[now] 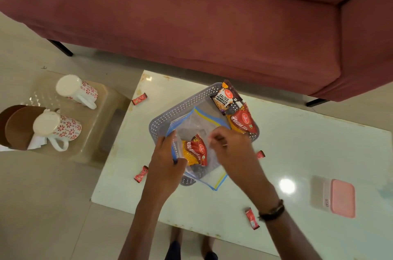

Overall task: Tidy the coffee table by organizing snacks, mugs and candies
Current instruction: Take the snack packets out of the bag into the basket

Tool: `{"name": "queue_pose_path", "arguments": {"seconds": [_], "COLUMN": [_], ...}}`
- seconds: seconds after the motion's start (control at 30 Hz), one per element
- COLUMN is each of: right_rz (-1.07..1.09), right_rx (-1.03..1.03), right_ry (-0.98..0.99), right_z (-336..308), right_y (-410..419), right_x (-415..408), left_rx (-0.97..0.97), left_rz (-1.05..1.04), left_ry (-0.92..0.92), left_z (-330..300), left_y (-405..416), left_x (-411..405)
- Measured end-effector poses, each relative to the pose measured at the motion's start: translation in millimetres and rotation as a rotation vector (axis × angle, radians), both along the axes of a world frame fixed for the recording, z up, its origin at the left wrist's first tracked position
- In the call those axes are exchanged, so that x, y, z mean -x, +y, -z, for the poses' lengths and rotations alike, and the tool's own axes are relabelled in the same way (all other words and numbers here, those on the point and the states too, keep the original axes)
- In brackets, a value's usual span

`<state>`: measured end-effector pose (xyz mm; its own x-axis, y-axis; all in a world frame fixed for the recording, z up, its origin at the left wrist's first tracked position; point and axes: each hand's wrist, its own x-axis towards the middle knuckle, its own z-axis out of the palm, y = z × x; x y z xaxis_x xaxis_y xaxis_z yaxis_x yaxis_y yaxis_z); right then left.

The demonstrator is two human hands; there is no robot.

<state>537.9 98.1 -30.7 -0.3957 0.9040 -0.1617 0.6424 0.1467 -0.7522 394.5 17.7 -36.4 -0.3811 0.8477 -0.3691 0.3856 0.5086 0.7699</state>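
A grey perforated basket (170, 108) sits on the white coffee table (287, 142). Over it I hold a clear zip bag (191, 123) with a blue and yellow seal. My left hand (165, 159) grips the bag's left edge. My right hand (229, 142) pinches its right side. A red Aloo Bhujia Sev packet (196, 150) lies inside the bag. A second red sev packet (242, 120) and a Salted Peanuts packet (224, 98) lean in the basket's far corner. Small red candies lie loose on the table: (139, 98), (141, 174), (260, 154), (252, 218).
A pink-lidded box (342, 198) stands at the table's right. Two white mugs with red flowers (75, 89) (56, 127) sit upside down on a beige stool (100, 115) to the left, beside brown coasters (18, 125). A maroon sofa (212, 15) runs behind the table.
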Motion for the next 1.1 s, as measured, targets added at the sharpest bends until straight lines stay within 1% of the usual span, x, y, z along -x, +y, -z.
{"name": "queue_pose_path", "arguments": {"seconds": [0.03,0.07,0.1,0.13,0.2,0.27,0.33,0.4,0.5,0.6,0.7,0.8,0.87,0.97,1.03,1.1], "right_rz": [-0.107,-0.199,-0.253,-0.280,-0.269,-0.215,-0.103,-0.030,-0.041,-0.016,-0.064,-0.128,-0.176,-0.161,-0.110,-0.087], "right_rx": [0.093,0.170,0.216,0.240,0.264,0.302,0.338,0.309,0.293,0.196,0.170,0.065,0.057,0.039,0.048,0.059], "right_ry": [-0.147,-0.334,-0.487,-0.583,-0.671,-0.704,-0.668,-0.599,-0.454,-0.345,-0.207,-0.003,0.121,0.209,0.286,0.325], "right_z": [8.0,21.8,38.3,54.6,89.1,113.8,127.6,132.2,133.0,128.3,105.3,64.4,36.2,3.1,-4.3,-4.7], "right_y": [-1.4,0.5,4.4,9.0,17.3,20.4,18.3,14.1,6.1,-1.4,-12.7,-20.2,-22.1,-22.1,-19.5,-16.4], "right_x": [13.6,25.6,34.3,40.4,47.8,52.3,55.0,57.2,58.2,55.9,39.8,18.1,5.4,-9.5,-16.3,-19.0], "left_rx": [-0.015,-0.028,-0.038,-0.041,-0.043,-0.055,-0.054,-0.043,-0.052,-0.081,-0.104,-0.116,-0.142,-0.165,-0.172,-0.165], "left_rz": [0.007,0.016,0.024,0.029,0.028,0.017,-0.009,-0.031,-0.056,-0.088,-0.107,-0.098,-0.080,-0.017,0.039,0.100], "left_ry": [0.004,0.006,0.008,0.011,0.018,0.021,0.007,0.000,0.008,0.034,0.063,0.117,0.130,0.060,-0.018,-0.044], "left_z": [-1.4,-2.7,-3.0,-2.7,0.2,3.4,6.7,9.8,11.2,10.6,11.5,10.9,11.2,15.9,20.3,22.5], "left_y": [-0.3,-1.1,-2.3,-3.8,-7.8,-12.7,-17.4,-21.5,-25.1,-25.4,-23.8,-18.3,-13.9,-8.6,-6.3,-4.7], "left_x": [-1.0,-1.8,-2.1,-2.3,-3.1,-4.5,-5.6,-6.0,-4.9,-1.3,2.9,3.0,4.8,12.5,18.6,22.5]}}
